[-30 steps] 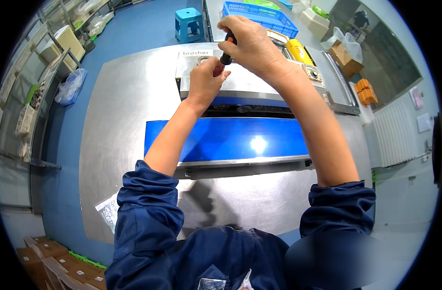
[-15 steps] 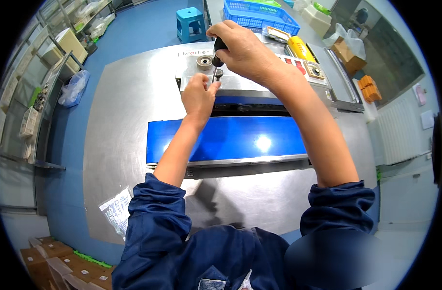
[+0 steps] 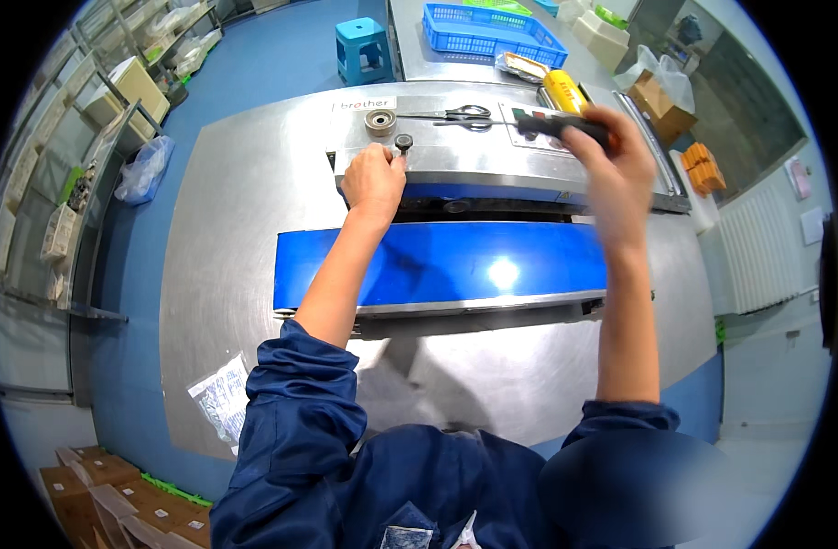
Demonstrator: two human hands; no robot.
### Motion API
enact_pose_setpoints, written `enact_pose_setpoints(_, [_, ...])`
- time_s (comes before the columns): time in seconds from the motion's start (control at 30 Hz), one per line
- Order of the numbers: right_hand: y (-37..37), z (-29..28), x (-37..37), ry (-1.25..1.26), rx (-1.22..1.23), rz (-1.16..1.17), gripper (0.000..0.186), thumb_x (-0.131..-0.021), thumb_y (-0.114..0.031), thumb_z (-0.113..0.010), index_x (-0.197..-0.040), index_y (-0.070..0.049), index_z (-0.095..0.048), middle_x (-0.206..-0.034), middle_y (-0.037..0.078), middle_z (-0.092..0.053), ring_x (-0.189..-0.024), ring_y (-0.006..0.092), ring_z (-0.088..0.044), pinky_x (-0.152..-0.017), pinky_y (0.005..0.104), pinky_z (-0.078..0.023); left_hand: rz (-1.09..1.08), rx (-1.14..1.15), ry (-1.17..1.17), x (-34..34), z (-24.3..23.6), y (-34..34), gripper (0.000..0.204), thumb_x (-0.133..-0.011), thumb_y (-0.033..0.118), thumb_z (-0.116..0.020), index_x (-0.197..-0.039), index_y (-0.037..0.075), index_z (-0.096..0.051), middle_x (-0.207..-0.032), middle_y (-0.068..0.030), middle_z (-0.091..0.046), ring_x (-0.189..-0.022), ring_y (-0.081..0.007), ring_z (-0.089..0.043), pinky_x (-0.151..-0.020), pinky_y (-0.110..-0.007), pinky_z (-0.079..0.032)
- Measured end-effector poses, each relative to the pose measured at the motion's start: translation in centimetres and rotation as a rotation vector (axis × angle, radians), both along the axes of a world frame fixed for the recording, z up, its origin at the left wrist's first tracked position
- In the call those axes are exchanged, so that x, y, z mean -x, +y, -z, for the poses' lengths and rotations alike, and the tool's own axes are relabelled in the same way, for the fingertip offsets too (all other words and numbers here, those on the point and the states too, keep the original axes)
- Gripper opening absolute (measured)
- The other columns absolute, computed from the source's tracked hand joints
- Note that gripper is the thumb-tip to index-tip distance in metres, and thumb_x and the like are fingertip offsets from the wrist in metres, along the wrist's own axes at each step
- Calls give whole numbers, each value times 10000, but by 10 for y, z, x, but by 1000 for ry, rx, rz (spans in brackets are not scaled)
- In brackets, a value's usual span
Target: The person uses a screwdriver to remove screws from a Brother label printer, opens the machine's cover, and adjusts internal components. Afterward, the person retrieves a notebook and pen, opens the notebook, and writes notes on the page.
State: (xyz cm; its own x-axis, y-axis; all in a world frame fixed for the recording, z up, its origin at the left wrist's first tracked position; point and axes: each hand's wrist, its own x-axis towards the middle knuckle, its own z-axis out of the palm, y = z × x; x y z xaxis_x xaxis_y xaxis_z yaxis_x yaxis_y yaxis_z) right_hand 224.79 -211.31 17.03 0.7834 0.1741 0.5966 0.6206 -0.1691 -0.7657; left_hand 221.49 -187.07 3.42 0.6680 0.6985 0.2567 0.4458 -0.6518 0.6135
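My right hand (image 3: pixel 622 174), blurred by motion, grips the black handle of a screwdriver (image 3: pixel 540 126), whose shaft points left above the machine's control panel. My left hand (image 3: pixel 373 183) is closed at the top of the metal machine (image 3: pixel 455 163), beside a black round knob (image 3: pixel 403 142); what its fingertips pinch is hidden. A grey-brown ring-shaped roll (image 3: pixel 379 123) lies just beyond that hand. To its right rest black-handled scissors (image 3: pixel 469 113). Below my forearms runs the machine's blue conveyor belt (image 3: pixel 455 270).
The machine stands on a steel table (image 3: pixel 227 220). A yellow cylinder (image 3: pixel 563 90) sits at its far right, below a blue crate (image 3: pixel 492 38). Beyond the table is a blue stool (image 3: pixel 362 50). At the near left lies a clear plastic bag (image 3: pixel 222 403).
My right hand has swung right and nearer with the screwdriver, away from the knob and my left hand. The scissors have come into sight. My left hand remains almost in place.
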Motion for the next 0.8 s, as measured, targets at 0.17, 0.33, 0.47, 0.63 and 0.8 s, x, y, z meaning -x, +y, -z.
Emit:
enact_pose_setpoints(0.17, [-118,66,4,658,-719,-187,255,-887,-3,-572,-1108,100,-501,-1085,176,-551,-943,268,-619,-878,339,-559,27,-149,41,-8,7,-6,223,-843,282,-631,-876,65,-668,-901,-137,-679,-840,-329,-653,-758,-441,-497])
enact_pose_setpoints(0.33, [-231,162,28,1034,-1411,-345,290,-958,-44,-482,-1174,146,-448,-1146,246,-510,-1100,356,-537,-923,358,-555,80,-351,61,-7,12,-8,211,-883,220,-601,-902,12,-577,-938,-190,-628,-832,-345,-647,-735,-439,-512])
enact_pose_setpoints(0.47, [-286,205,57,987,-1531,-301,298,-940,-26,-507,-1167,158,-453,-1151,259,-509,-1123,382,-517,-919,378,-563,31,-426,74,-9,19,-8,215,-884,228,-598,-900,17,-561,-925,-180,-621,-829,-332,-647,-720,-442,-513])
enact_pose_setpoints(0.63, [-311,214,62,955,-1548,-268,271,-922,-9,-529,-1132,154,-474,-1149,252,-514,-1122,388,-517,-915,394,-568,-21,-381,5,-9,12,-14,190,-882,233,-592,-899,43,-582,-935,-151,-622,-850,-321,-641,-724,-448,-510])
enact_pose_setpoints(0.8, [-308,208,57,976,-1573,-260,297,-919,-2,-530,-1159,150,-444,-1138,264,-515,-1123,394,-519,-903,406,-574,33,-278,10,-6,2,-14,127,-860,191,-596,-872,71,-633,-971,-120,-621,-878,-327,-627,-770,-461,-495])
